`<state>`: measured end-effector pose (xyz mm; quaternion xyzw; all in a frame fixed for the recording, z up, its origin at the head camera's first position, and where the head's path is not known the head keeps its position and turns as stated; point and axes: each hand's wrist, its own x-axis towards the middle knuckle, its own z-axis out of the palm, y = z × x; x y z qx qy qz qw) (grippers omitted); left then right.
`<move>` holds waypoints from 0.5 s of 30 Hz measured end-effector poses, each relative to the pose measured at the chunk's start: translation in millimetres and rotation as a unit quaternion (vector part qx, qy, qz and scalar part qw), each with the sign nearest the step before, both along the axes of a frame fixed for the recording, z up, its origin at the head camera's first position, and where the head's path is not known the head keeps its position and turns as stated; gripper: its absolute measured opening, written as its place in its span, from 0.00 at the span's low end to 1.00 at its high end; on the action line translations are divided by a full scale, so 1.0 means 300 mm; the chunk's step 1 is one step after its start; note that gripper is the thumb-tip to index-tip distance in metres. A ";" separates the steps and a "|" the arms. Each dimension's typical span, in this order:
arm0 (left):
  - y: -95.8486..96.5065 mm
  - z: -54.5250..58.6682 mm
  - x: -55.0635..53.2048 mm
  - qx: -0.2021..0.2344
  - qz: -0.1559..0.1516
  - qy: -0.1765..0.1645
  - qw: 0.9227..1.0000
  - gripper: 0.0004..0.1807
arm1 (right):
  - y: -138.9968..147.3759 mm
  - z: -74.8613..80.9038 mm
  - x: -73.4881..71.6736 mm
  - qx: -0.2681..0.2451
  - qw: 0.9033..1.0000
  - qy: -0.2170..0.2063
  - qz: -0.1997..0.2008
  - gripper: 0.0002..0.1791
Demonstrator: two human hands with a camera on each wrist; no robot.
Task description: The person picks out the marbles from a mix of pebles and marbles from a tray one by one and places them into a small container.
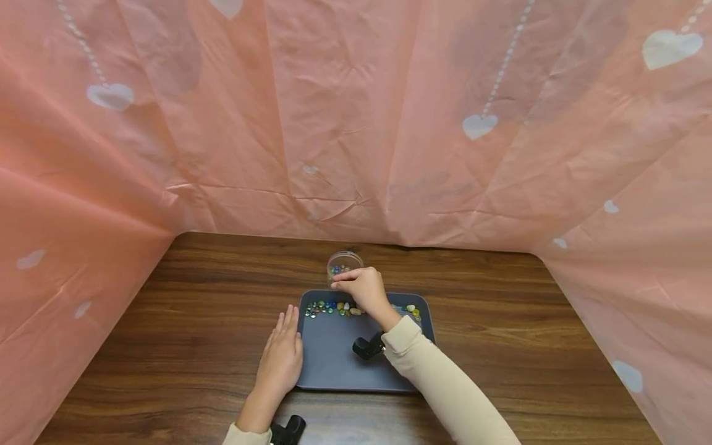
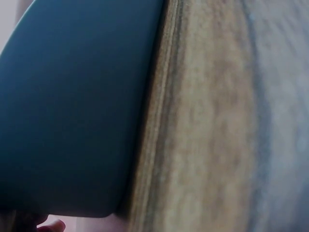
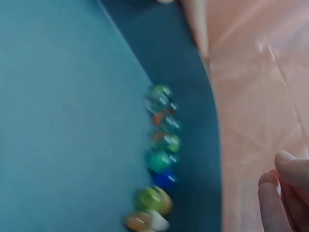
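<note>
My left hand (image 1: 282, 355) lies with straight fingers along the left edge of the dark grey tray (image 1: 334, 364). Over the tray's far edge reaches my right hand (image 1: 364, 289), thumb and fingertips together right at the clear round jar (image 1: 345, 254). The jar has small coloured marbles (image 1: 338, 270) in it. In the right wrist view the fingertips (image 3: 286, 155) nearly meet; I cannot tell whether they hold something. A row of glass marbles (image 3: 163, 160), green, blue and clear, lies along the tray's far side, with smooth stones (image 3: 139, 221) beside them.
More yellow and whitish pieces (image 1: 414, 312) lie in the tray's far right corner, partly behind the right wrist. The tray and jar stand on a brown wooden table (image 1: 500, 321). A pink curtain (image 1: 356, 123) with white hearts closes off the back and both sides.
</note>
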<state>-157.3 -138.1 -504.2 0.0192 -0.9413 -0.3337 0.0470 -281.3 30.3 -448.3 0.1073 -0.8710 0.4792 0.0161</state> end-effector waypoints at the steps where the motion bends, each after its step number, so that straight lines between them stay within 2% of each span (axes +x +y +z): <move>1: 0.000 0.001 -0.001 0.001 0.000 -0.001 1.000 0.29 | -0.004 -0.007 0.009 -0.003 1.000 -0.002 0.005 0.06; 7: -0.002 -0.001 -0.002 0.002 -0.003 -0.002 1.000 0.29 | -0.026 -0.049 0.039 0.007 1.000 -0.019 0.017 0.06; 15: -0.003 -0.003 -0.002 0.001 -0.001 -0.001 1.000 0.29 | -0.065 -0.092 0.063 0.032 0.998 -0.017 0.045 0.05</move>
